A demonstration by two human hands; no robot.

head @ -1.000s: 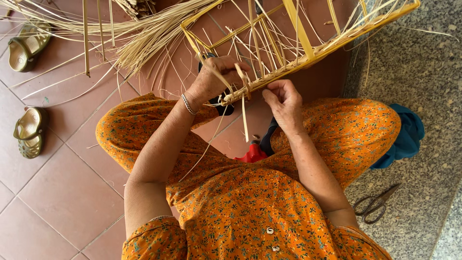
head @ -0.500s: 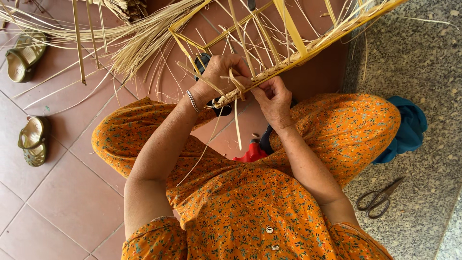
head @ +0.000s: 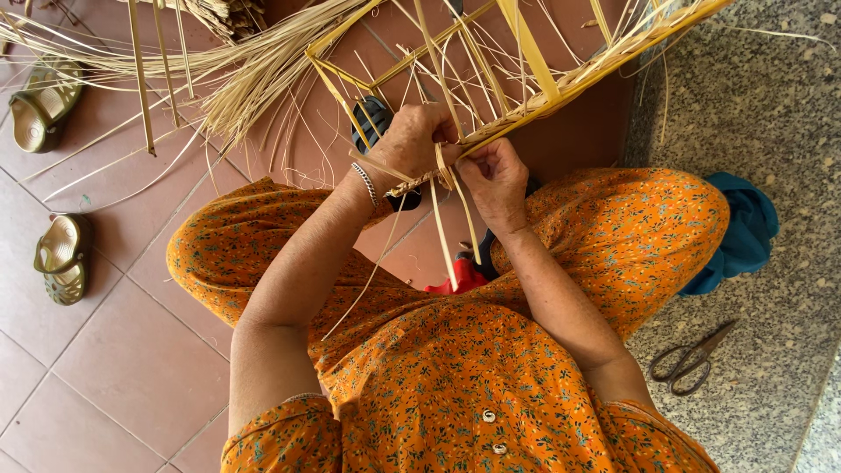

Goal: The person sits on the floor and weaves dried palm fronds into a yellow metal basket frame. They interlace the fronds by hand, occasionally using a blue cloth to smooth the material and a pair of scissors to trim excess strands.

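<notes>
View from above of a seated person in an orange flowered dress, working with both hands raised in front of the knees. The left hand [head: 407, 140], with a metal bangle at the wrist, is closed around the lower corner of a woven bamboo frame [head: 526, 83], fingers curled over the rim. The right hand [head: 495, 180] sits just beside it, touching the same corner, thumb and fingers pinching a thin flat bamboo strip [head: 442, 223] whose loose end hangs down between the knees.

The frame is an open lattice of yellow slats with a bound rim running diagonally up to the right, held in the air above the floor. It looks light and springy rather than heavy; the slats seem stiff along their length but likely to crack if bent sharply, and their cut edges may be sharp. The bound rim, where both hands already are, looks like the firmest place to hold; the single strip seems pliable and best pinched close to the weave.

On the red tiled floor [head: 114, 350] at upper left lies a loose bundle of strips [head: 236, 70], and two green sandals [head: 61, 258] lie apart at the left edge. On the speckled stone floor at right are scissors [head: 692, 357] and a blue cloth [head: 745, 236]. No container shows.
</notes>
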